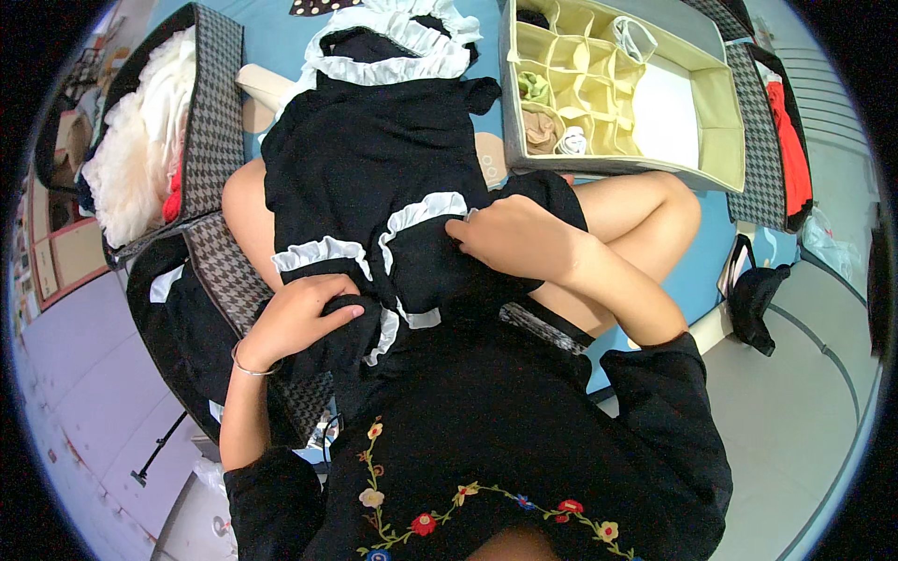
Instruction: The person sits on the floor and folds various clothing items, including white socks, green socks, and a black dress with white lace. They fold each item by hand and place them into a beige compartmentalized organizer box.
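A black garment with white ruffled trim [372, 154] is spread over my crossed legs, its ruffled upper end pointing away from me. At its lower left, my left hand [302, 315] grips a bunched part of the black cloth, with the thumb on top and some fingers hidden in the folds. My right hand [519, 235] holds the cloth on the right, beside a short white ruffle [428, 210]. Its fingertips are partly hidden by the fabric. Between the hands, white ruffles edge the black cloth.
A yellow-lined fabric organizer [715, 133] with rolled items in some compartments stands at the upper right. To the left, a houndstooth storage box [217, 105] holds white fluffy clothing [140, 154]. Another houndstooth box [754, 126] contains red cloth. A black bag-like item [754, 308] lies right.
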`<state>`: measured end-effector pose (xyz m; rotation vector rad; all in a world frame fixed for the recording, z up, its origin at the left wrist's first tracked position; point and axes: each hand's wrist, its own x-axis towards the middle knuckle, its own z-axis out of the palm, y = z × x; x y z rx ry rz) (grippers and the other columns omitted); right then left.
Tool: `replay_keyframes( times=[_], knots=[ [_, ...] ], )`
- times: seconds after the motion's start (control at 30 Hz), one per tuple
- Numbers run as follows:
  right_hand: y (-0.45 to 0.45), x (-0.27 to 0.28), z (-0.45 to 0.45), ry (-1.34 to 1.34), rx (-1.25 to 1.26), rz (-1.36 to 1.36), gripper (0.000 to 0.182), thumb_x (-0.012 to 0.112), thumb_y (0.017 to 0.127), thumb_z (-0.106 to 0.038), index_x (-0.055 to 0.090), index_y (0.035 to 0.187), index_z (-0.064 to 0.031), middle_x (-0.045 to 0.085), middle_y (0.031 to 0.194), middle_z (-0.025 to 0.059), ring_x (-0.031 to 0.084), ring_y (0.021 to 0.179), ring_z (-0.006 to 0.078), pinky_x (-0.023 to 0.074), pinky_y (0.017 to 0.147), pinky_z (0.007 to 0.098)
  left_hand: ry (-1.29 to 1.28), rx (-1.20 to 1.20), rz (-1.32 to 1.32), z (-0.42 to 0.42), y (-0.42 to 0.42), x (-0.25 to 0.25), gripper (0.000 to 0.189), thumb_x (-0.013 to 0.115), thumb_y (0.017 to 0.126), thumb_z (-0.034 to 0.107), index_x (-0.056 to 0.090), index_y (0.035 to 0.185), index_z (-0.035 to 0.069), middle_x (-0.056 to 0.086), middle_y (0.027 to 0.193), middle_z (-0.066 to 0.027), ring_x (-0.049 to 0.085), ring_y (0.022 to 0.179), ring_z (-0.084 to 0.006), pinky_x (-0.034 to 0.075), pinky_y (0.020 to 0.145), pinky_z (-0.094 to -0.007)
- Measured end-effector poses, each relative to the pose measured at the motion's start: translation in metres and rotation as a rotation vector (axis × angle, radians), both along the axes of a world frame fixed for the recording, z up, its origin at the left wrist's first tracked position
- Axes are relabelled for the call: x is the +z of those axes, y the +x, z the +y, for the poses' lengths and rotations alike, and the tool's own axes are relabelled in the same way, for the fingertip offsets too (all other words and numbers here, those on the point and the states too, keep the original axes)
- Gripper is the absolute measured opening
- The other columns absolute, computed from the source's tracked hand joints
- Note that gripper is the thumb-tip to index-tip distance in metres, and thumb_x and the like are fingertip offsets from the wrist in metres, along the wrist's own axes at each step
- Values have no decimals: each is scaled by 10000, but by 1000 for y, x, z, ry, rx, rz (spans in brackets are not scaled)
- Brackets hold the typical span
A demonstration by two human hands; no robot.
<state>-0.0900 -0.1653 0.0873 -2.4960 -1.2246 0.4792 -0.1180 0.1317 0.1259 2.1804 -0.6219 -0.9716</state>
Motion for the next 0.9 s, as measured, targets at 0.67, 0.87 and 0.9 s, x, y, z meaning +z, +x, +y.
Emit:
replay_keyframes(
  times=[0.67,0.87,0.9],
  knots=[
    [8,17,3,-28,-183,-232,130,576,820,-194,572,870,-75,608,695,57,644,662,210,483,542,331,-257,244,-571,-96,17,15,410,687,740,148,568,1122,56,572,1180,-120,529,1085,-315,386,956,-408],
    [-19,0,14,631,-247,-280,204,558,797,-159,625,976,-89,646,955,111,629,913,245,497,763,366,-388,81,-643,-179,4,17,380,626,801,392,636,1025,85,570,1158,-22,436,1210,-268,241,1046,-491],
    [-21,0,16,617,-250,-240,204,556,800,-156,623,979,-86,645,955,115,628,914,249,496,767,369,-448,136,-623,-182,3,11,315,621,809,362,660,985,104,584,1129,-21,442,1202,-259,258,1038,-484]
  ],
)
